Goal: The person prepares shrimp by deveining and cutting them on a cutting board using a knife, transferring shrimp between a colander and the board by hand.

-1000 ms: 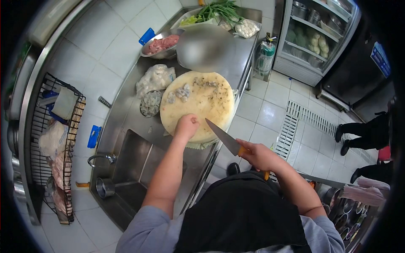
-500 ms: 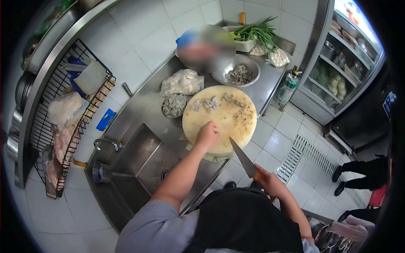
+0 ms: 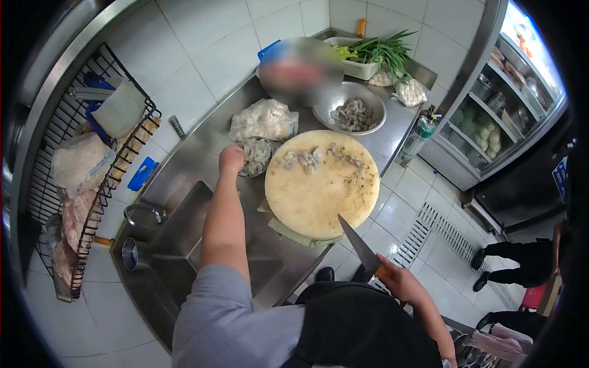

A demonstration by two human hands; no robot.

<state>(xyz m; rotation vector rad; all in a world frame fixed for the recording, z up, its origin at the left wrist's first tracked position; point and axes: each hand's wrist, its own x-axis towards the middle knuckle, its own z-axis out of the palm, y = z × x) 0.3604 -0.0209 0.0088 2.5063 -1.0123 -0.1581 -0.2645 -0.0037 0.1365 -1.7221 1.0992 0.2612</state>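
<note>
My right hand (image 3: 400,279) grips the handle of a knife (image 3: 362,250), its blade pointing up and left toward the near edge of a round chopping board (image 3: 300,196). At the left rim of a small bowl of peeled shrimp (image 3: 257,156) is my left hand (image 3: 232,159), fingers closed; whatever they hold, if anything, is hidden. A few peeled shrimp (image 3: 310,161) lie near the board's far edge, with dark scraps (image 3: 359,175) along its right side. Behind the board, a wide metal bowl (image 3: 375,126) contains more greyish shrimp.
A filled plastic bag (image 3: 264,119) stands behind the small bowl. Green onions (image 3: 383,49) in a tray and a bag of garlic (image 3: 411,92) occupy the back corner. To the left are a sink (image 3: 178,264) and a wire rack (image 3: 92,159). Another person's legs (image 3: 515,260) show at right.
My left hand has moved left from above the board to the small shrimp bowl. My right hand still holds the knife in nearly the same place. The view has shifted slightly.
</note>
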